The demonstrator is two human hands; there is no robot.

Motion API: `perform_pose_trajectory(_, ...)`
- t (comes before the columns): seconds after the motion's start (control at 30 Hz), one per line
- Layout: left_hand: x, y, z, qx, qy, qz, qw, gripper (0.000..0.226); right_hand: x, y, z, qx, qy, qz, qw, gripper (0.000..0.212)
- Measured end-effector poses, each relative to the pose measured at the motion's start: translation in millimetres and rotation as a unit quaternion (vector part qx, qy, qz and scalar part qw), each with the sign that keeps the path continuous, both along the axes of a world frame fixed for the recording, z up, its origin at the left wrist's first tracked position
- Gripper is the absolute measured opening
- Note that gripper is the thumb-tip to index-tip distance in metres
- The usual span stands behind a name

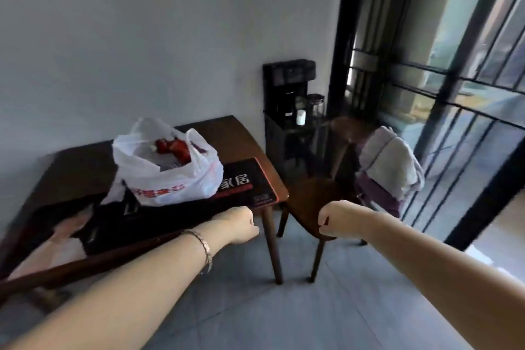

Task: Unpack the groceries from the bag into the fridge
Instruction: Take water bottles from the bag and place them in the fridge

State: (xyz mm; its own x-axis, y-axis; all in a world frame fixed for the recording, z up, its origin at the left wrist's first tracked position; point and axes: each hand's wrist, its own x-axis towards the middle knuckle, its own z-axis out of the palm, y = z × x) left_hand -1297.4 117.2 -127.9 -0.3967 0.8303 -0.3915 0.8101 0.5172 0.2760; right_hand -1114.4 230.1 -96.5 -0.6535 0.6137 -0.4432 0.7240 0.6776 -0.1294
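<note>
A white plastic grocery bag (173, 176) with red print stands on a dark wooden table (85, 167). Its mouth gapes open and red packaged items (173, 148) show inside. My left hand (241, 224) is clenched in a fist just off the table's front right corner, a little below and right of the bag, with a bracelet on its wrist. My right hand (338, 220) is also a fist, held in the air over a chair seat, holding nothing. No fridge is in view.
A black mat with white characters (227, 196) lies under the bag. A wooden chair (321, 202) with draped clothes (389, 167) stands right of the table. A black drinks stand (289, 111) fills the corner. Barred glass doors (454, 122) line the right side; grey tiled floor lies below.
</note>
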Motion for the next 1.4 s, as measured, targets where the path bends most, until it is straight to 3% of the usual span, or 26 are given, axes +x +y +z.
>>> perform_pose_trajectory(0.3,-163.2,-10.4,-13.8,0.047,0.019,0.164,0.985,0.021,-204.9,57.5,-25.2,0.005,0.041,0.152,0.987,0.027)
perform_pose_trajectory(0.43,-218.6,4.5,-4.2,0.097,0.058,0.232,0.966,0.017,-289.2,88.7,-11.6,0.015,0.091,0.204,0.975,0.028)
perform_pose_trajectory(0.57,-268.1,12.6,4.8,0.173,0.106,0.294,0.934,0.027,-368.9,101.6,1.2,0.015,0.135,0.24,0.961,0.027)
perform_pose_trajectory(0.83,-391.6,14.3,-19.4,0.23,0.201,0.331,0.893,0.033,-488.3,90.1,-16.0,-0.069,0.174,0.29,0.939,0.027)
perform_pose_trajectory(0.97,-446.3,21.4,-38.4,0.172,0.156,0.343,0.91,0.04,-541.5,78.0,-46.8,-0.11,0.163,0.275,0.941,0.026)
perform_pose_trajectory(1.17,-500.9,8.0,-66.0,0.079,-0.032,0.367,0.926,0.061,-609.5,49.3,-122.8,-0.103,0.08,0.299,0.945,0.049)
perform_pose_trajectory(1.3,-520.5,-10.1,-70.9,0.076,-0.006,0.304,0.95,0.054,-642.5,33.7,-157.4,-0.029,-0.027,0.369,0.929,0.064)
perform_pose_trajectory(1.4,-530.4,-18.0,-74.9,0.071,0.014,0.278,0.958,0.061,-656.5,32.0,-171.0,0.019,-0.025,0.39,0.92,0.065)
